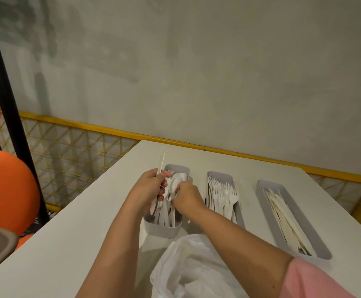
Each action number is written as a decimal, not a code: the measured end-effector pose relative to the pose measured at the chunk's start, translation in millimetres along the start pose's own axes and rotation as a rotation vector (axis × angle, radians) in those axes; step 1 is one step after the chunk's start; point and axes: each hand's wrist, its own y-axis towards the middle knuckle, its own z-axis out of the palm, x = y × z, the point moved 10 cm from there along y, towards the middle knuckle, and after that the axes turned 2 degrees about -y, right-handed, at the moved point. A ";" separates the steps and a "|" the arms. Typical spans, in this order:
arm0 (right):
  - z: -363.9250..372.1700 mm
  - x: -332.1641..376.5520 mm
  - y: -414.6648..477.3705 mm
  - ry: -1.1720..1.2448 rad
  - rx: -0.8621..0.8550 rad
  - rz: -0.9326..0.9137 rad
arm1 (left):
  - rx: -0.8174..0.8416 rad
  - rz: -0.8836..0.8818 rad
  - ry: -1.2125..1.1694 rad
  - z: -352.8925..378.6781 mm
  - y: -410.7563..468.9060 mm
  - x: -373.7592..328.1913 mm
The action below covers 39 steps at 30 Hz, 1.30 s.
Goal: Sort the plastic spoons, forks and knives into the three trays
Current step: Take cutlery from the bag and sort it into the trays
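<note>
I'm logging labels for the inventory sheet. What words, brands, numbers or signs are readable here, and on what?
None: no readable text anywhere.
The three grey trays carry no labels.
The white plastic bag shows no print.
The wall has only blotchy marks, no lettering.

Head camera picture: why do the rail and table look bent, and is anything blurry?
Head view: the wide lens bows the yellow rail and table edges; the dim warm light turns the white cutlery cream; the plastic bag near the lens is soft.
</note>
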 end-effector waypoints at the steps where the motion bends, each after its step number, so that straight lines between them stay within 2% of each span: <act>1: 1.8 -0.2 0.5 -0.033 -0.007 0.000 | 0.000 0.001 0.002 0.4 0.0 0.1; 6: 2.3 5.2 -0.1 -0.047 -0.022 -0.063 | 0.010 0.008 0.018 2.7 1.7 0.9; 14: -35.1 13.8 -15.0 0.354 -0.119 -0.159 | -0.002 0.020 0.086 10.0 3.5 2.2; 20: -42.9 17.6 -27.5 0.526 -0.016 -0.184 | 0.142 0.005 -0.058 42.2 -4.1 -0.7; 26: -62.9 -3.5 -37.3 0.539 -0.017 -0.170 | 0.208 -0.045 -0.088 68.7 -14.2 1.3; 31: -93.0 -55.0 -35.4 0.481 -0.119 -0.065 | 0.179 -0.079 0.000 70.3 -19.7 10.2; 39: -133.8 -167.8 -37.0 0.323 -0.264 0.216 | 0.193 -0.047 0.052 86.0 -36.1 3.2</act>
